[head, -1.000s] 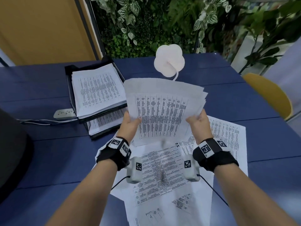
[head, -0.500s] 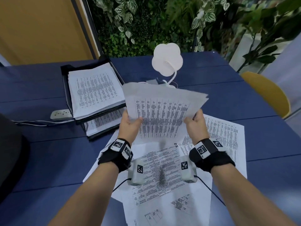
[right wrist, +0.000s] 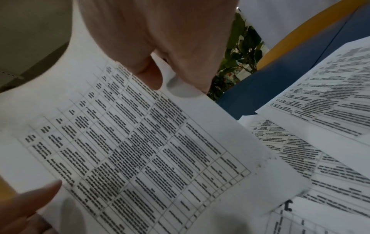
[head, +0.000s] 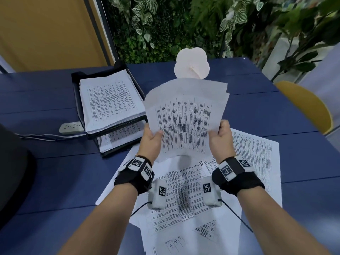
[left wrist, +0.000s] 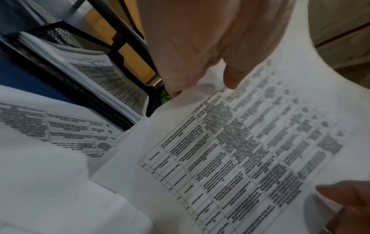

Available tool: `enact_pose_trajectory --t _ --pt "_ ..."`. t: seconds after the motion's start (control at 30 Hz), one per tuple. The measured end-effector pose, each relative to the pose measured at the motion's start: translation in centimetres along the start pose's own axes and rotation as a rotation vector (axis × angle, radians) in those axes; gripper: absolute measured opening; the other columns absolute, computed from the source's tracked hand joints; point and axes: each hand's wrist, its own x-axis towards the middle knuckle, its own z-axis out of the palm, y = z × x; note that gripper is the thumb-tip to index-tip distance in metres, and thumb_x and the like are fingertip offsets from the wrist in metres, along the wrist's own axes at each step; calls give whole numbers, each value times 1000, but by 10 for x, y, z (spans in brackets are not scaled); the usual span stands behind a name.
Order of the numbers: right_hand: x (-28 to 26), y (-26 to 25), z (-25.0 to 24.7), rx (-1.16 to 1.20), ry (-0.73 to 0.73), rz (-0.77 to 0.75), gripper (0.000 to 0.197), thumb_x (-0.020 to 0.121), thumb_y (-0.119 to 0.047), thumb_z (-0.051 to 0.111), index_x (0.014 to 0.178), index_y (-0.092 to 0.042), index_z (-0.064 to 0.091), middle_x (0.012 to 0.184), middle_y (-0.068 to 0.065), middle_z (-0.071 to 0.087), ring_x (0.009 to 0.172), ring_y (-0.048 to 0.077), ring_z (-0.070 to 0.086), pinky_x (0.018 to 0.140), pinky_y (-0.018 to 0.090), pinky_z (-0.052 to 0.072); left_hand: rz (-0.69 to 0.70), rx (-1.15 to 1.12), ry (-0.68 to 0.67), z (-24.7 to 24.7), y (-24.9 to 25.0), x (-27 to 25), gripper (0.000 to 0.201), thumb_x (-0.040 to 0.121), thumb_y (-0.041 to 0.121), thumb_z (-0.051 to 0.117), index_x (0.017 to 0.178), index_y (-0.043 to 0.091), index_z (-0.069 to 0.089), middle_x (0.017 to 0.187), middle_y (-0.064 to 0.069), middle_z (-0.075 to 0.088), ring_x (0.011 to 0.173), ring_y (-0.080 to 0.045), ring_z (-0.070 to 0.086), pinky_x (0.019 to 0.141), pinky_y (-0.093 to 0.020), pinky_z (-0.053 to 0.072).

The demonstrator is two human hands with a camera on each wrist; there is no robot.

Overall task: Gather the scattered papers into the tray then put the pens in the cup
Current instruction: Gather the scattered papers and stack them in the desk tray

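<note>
Probably an office: blue desk [head: 55,100], stacked paper tray [head: 77,100], power strip [head: 70,127], plant wall [head: 165,24].

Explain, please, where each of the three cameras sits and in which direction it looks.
Head: worn on the head, looking forward and down at the blue table; both forearms, the left hand and right hand show, holding the sheaf of papers.
Left wrist: on the left wrist, looking along the hand toward the paper tray.
Right wrist: on the right wrist, looking along the hand toward loose sheets on the table.
Shared: both wrist views show the held sheaf, each with the other hand's fingers at a lower corner.
</note>
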Motion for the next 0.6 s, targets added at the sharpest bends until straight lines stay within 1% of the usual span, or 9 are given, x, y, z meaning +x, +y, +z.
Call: enact_pose_trajectory --t 0.13,0.2,0.23,0.27,0.33,0.37,0.47,0.53,0.6 --pt "-2 2 -4 -53 -62 96 38 92 1 36 126 -16 34 91 -2 53 61 9 41 55 24 39 -30 32 -38 -6 -12 6 65 91 36 54 145 18 23 146 -5 41 131 -21 43 111 -48 33" --pt "-3 4 -5 -85 -93 120 47 92 2 34 134 -17 32 108 -3 54 72 9 48 65 29 49 -68 95 -91 -8 -19 10 60 92 36 52 144 18 29 142 -3 46 129 -19 45 111 -47 34" --pt "-4 4 -5 -102 -90 123 47 92 3 33 134 -17 33 110 -4 53 78 10 48 71 33 51 -63 108 -99 -6 -18 8 51 95 32 49 142 16 34 138 1 51 126 -16 48 110 -44 35" --pt "-4 7 -5 -112 -86 132 46 92 3 33 133 -17 34 108 -2 54 77 11 48 68 33 52 -53 112 -89 -5 -15 7 43 98 26 47 138 16 39 131 4 55 122 -14 50 109 -41 36" --pt "-4 10 -4 -108 -90 160 39 91 2 34 126 -15 37 101 1 55 67 12 46 51 25 43 -45 79 -54 -4 -11 5 33 100 20 44 133 17 42 121 8 58 117 -13 52 104 -34 38" --pt "-5 9 -5 -107 -97 173 34 92 1 36 122 -14 37 98 0 54 69 13 46 54 21 41 -48 50 -39 -5 -8 3 35 100 20 44 134 16 40 119 9 58 116 -11 52 102 -31 38" --pt "-7 13 -7 -117 -151 231 38 96 -7 47 133 -8 39 110 -2 51 97 14 47 83 25 37 -43 2 20 -13 -6 6 41 100 23 44 139 15 35 122 12 56 113 -4 51 100 -27 36" --pt "-8 16 -7 -131 -186 265 37 97 -10 49 133 -4 43 110 -2 49 107 14 49 87 27 37 -40 -39 43 -19 -4 10 48 99 26 45 144 16 30 136 5 49 123 -9 46 105 -31 34" --pt "-8 21 -3 -129 -209 304 31 98 -11 48 129 -7 48 113 -1 55 100 18 54 84 29 44 -14 -47 66 -27 -3 15 45 99 26 44 142 15 33 135 4 48 124 -11 44 102 -31 33"
